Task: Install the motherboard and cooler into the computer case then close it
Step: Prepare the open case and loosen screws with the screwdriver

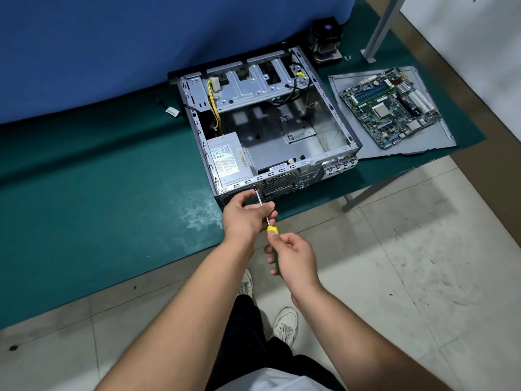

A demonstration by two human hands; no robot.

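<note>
So the computer case (270,122) is lying open on the green bench mat (98,193), empty where the board goes, with the power supply (229,160) sitting in the near-left corner and some yellow cables (212,105) dangling by the drive cage. The motherboard (390,107) isn't in yet; it's well off to the right, resting on the grey side panel (352,108), and the cooler (327,42) is parked up behind the case near the blue partition (141,38). The person has a screwdriver (267,221) with the tip up against the near rear edge of the case. The right hand (293,258) is wrapped round the yellow-and-green handle and the left hand (248,215) is pinching the metal shaft to steady it, so both hands are close together on the one tool. Can't tell if there's actually a screw on the tip; it's too small to make out. The case sits right at the bench edge, so leaning hard on the driver could shove it or tip it off. If the tip skates off, that left hand is right there to get jabbed. And the board is lying bare near the corner of the bench, so an elbow bump could send it to the floor.
</note>
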